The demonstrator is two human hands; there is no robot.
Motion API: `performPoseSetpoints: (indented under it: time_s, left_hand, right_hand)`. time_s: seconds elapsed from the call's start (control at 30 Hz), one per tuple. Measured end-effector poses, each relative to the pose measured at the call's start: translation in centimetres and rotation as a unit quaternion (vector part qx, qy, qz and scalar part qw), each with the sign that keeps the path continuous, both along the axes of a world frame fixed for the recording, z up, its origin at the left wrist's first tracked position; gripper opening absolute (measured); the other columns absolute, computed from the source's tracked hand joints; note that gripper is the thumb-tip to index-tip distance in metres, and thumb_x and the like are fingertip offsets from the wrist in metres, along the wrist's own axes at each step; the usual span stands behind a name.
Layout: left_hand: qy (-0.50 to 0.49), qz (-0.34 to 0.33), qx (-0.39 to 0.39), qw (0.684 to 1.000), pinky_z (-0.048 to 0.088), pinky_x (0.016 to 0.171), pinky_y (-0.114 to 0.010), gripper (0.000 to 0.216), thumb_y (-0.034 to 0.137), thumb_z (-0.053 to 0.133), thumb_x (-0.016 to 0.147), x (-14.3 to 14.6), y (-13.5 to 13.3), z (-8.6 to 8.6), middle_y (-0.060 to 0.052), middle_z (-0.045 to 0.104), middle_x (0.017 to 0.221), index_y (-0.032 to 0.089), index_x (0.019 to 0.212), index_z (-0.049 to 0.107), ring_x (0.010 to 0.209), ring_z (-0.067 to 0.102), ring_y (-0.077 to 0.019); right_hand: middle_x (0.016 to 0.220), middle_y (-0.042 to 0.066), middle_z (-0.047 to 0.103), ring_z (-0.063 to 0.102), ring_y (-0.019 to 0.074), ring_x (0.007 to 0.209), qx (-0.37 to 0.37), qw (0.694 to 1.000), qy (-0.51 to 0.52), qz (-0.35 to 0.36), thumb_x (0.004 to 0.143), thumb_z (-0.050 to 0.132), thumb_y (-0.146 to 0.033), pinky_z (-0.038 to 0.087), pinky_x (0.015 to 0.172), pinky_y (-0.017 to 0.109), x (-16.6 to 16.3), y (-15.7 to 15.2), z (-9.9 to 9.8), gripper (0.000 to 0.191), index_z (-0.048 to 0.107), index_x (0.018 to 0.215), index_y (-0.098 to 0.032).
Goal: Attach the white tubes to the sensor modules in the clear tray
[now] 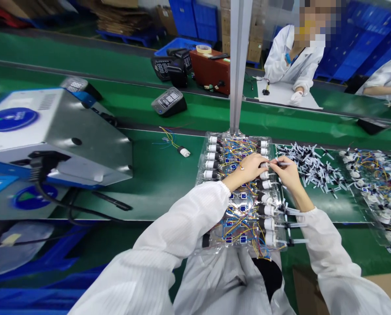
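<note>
A clear plastic tray (215, 205) holds two columns of small white-and-black air pumps (211, 156) with thin coloured wires between them. My left hand (250, 167) reaches over the tray's right column, fingers closed around the white end of one pump (264, 165). Beside it, my right hand (288, 173) pinches a short white tube (283, 163), its tip against that pump. Whether the tube is on the nozzle is hidden by my fingers. Lower in the same column, several pumps carry white tubes with black connectors (290, 241).
Right of the tray lies a pile of tubes with black connectors (316, 168), then another tray of pumps (379, 183). A loose wired pump (183, 151) lies left, near a metal-cased machine (90, 135). A metal post (239, 65) stands behind the tray. A co-worker (297, 61) sits opposite.
</note>
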State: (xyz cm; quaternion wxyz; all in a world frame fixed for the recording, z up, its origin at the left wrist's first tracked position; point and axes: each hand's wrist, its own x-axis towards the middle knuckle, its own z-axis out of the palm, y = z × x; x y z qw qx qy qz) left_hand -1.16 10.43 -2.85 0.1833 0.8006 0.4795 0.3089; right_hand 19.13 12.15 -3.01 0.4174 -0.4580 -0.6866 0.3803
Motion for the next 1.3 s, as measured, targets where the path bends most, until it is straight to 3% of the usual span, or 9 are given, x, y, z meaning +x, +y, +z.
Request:
performPoseSetpoints:
  time_s: [0.2, 0.47, 0.6, 0.73, 0.8, 0.87, 0.97, 1.1, 1.3]
  left_hand:
    - [-0.001, 0.001, 0.004, 1.000, 0.053, 0.093, -0.037, 0.028, 0.037, 0.070, 0.095, 0.0, -0.1, -0.1, -0.009, 0.075, 0.107, 0.022, 0.118, 0.076, 0.104, 0.067, -0.0245]
    - [-0.022, 0.004, 0.001, 1.000, 0.053, 0.093, -0.038, 0.026, 0.035, 0.072, 0.094, -0.1, 0.1, -0.6, -0.008, 0.075, 0.105, 0.022, 0.116, 0.078, 0.101, 0.068, -0.0240]
    - [-0.019, 0.009, -0.002, 1.000, 0.053, 0.092, -0.037, 0.024, 0.034, 0.074, 0.092, -0.1, 0.4, -0.9, -0.008, 0.074, 0.102, 0.023, 0.112, 0.080, 0.100, 0.067, -0.0244]
    - [-0.007, -0.026, 0.004, 1.000, 0.052, 0.096, -0.039, 0.030, 0.038, 0.073, 0.094, -0.1, 0.3, -0.7, -0.009, 0.075, 0.107, 0.022, 0.118, 0.077, 0.103, 0.067, -0.0250]
    - [-0.002, -0.027, 0.022, 0.999, 0.051, 0.101, -0.040, 0.033, 0.041, 0.065, 0.099, 0.0, 0.0, -0.3, -0.010, 0.074, 0.115, 0.019, 0.122, 0.075, 0.110, 0.065, -0.0251]
    - [0.008, -0.007, 0.044, 0.999, 0.049, 0.106, -0.039, 0.032, 0.035, 0.053, 0.104, 0.3, -0.2, 0.3, -0.012, 0.071, 0.123, 0.017, 0.121, 0.073, 0.115, 0.063, -0.0242]
    - [0.090, 0.011, 0.053, 0.994, 0.048, 0.104, -0.041, 0.031, 0.023, 0.045, 0.104, 0.8, 0.3, 1.4, -0.012, 0.070, 0.118, 0.019, 0.113, 0.075, 0.114, 0.061, -0.0256]
    - [0.199, 0.002, 0.046, 0.979, 0.048, 0.098, -0.043, 0.027, 0.022, 0.049, 0.100, 1.2, 1.6, 2.1, -0.014, 0.069, 0.113, 0.019, 0.110, 0.074, 0.107, 0.061, -0.0282]
    - [0.192, 0.005, 0.049, 0.980, 0.047, 0.100, -0.045, 0.031, 0.027, 0.044, 0.103, 0.3, 1.3, 1.5, -0.013, 0.067, 0.114, 0.021, 0.116, 0.072, 0.110, 0.058, -0.0287]
  right_hand:
    - [0.085, 0.002, 0.072, 0.066, 0.0178, 0.078, 0.026, 1.000, -0.014, 0.007, 0.082, 0.080, -0.035, 0.050, 0.071, 0.030, 0.4, 0.1, 0.0, 0.019, 0.067, 0.086, -0.021]
    - [0.077, 0.001, 0.070, 0.063, 0.0171, 0.070, -0.023, 1.000, -0.003, 0.007, 0.076, 0.084, -0.042, 0.049, 0.068, 0.030, 0.2, 1.0, -0.8, 0.028, 0.066, 0.079, -0.021]
    - [0.077, 0.002, 0.071, 0.066, 0.0179, 0.073, -0.034, 0.998, -0.030, 0.039, 0.077, 0.084, -0.045, 0.051, 0.071, 0.031, 0.0, 1.3, -0.2, 0.030, 0.067, 0.077, -0.020]
    - [0.097, 0.005, 0.077, 0.070, 0.0200, 0.085, -0.087, 0.992, 0.028, 0.084, 0.069, 0.090, -0.044, 0.056, 0.080, 0.034, 1.8, 1.3, 1.2, 0.044, 0.073, 0.102, -0.022]
    - [0.104, 0.006, 0.077, 0.069, 0.0179, 0.082, -0.075, 0.994, 0.076, 0.024, 0.071, 0.087, -0.045, 0.056, 0.075, 0.032, 4.6, 1.1, 1.8, 0.051, 0.070, 0.114, -0.023]
    - [0.091, 0.005, 0.075, 0.063, 0.0150, 0.067, -0.038, 0.992, 0.084, -0.092, 0.078, 0.080, -0.048, 0.051, 0.062, 0.029, 8.5, 0.6, 2.0, 0.043, 0.069, 0.110, -0.022]
    - [0.068, 0.003, 0.069, 0.057, 0.0162, 0.056, -0.021, 0.979, -0.069, -0.193, 0.083, 0.073, -0.051, 0.045, 0.056, 0.030, 14.1, -1.0, 1.6, 0.031, 0.070, 0.089, -0.021]
    - [0.071, 0.007, 0.074, 0.067, 0.0228, 0.067, -0.038, 0.930, -0.321, -0.176, 0.084, 0.071, -0.050, 0.049, 0.069, 0.035, 16.6, -3.1, 0.3, 0.030, 0.071, 0.074, -0.021]
    - [0.071, 0.004, 0.075, 0.070, 0.0203, 0.069, -0.052, 0.924, -0.357, -0.127, 0.074, 0.073, -0.028, 0.051, 0.071, 0.031, 14.9, -4.1, -0.4, 0.007, 0.071, 0.071, -0.022]
